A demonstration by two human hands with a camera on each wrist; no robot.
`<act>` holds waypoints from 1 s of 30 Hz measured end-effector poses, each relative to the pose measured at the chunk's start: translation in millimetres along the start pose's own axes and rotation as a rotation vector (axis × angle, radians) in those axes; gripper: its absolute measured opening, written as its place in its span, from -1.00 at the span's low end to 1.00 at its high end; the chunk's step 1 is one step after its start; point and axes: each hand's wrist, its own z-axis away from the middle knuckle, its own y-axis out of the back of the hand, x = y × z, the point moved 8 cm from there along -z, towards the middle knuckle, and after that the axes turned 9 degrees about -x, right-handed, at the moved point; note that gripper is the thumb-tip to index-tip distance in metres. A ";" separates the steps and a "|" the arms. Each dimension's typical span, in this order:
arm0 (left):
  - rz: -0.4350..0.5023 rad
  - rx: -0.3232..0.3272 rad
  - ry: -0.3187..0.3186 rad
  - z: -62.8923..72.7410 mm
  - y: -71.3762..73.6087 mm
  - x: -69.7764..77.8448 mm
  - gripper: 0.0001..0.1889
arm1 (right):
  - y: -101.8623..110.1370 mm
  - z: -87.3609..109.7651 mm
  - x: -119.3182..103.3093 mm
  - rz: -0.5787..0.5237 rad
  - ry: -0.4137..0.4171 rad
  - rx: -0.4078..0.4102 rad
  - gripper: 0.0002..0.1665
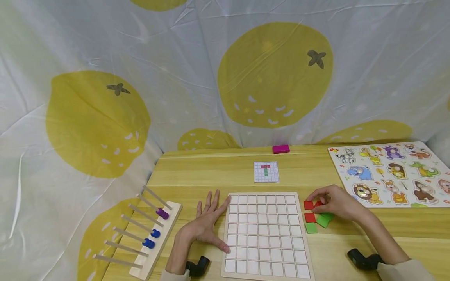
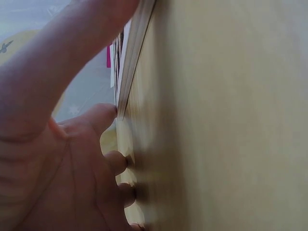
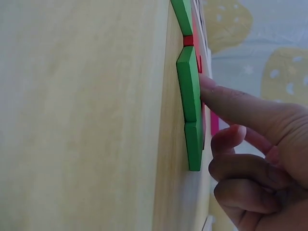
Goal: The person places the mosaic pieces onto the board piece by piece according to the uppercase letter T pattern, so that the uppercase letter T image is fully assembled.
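My left hand (image 1: 205,226) lies spread at the left side of a wooden grid board (image 1: 263,230), thumb and index fingertip touching its left edge. The left wrist view shows the palm (image 2: 62,173) and the board's edge (image 2: 130,62). My right hand (image 1: 337,203) is over small square tiles right of the board. Its index fingertip and thumb are at a red tile (image 1: 308,205); whether they pinch it is unclear. Another red tile (image 1: 318,203) is partly covered by the hand. Below are a red tile (image 1: 310,217) and green tiles (image 1: 311,228). Close up, the thumb (image 3: 211,89) meets green tiles (image 3: 188,86).
A card (image 1: 266,172) with a red and green T pattern lies behind the board. Further back is a magenta block (image 1: 281,149). A peg stand with beads (image 1: 156,242) stands at left, an animal puzzle (image 1: 390,173) at right. A lemon-print curtain hangs behind.
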 end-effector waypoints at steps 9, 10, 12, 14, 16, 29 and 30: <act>0.000 -0.002 0.003 0.7 -0.9 0.3 0.53 | 7.4 4.2 -15.6 0.080 0.037 0.101 -0.75; -0.001 -0.002 0.001 0.7 -1.0 0.4 0.53 | 7.9 4.2 -17.3 0.077 0.041 0.108 -0.75; -0.003 -0.001 -0.001 0.5 -1.1 0.4 0.53 | 8.0 3.5 -20.7 0.070 0.048 0.119 -0.75; -0.004 0.000 0.000 0.4 -0.9 0.2 0.53 | 7.1 1.8 -24.6 0.075 0.060 0.125 -0.75; -0.006 0.000 0.001 0.3 -0.7 0.0 0.53 | 5.5 -0.2 -29.5 0.080 0.069 0.132 -0.75; -0.019 0.003 0.004 0.7 -0.7 0.6 0.54 | -29.6 -24.6 -63.4 0.008 0.074 0.063 -0.74; -0.019 0.004 0.003 0.9 -0.8 0.8 0.54 | -32.9 -26.0 -65.3 0.008 0.076 0.061 -0.75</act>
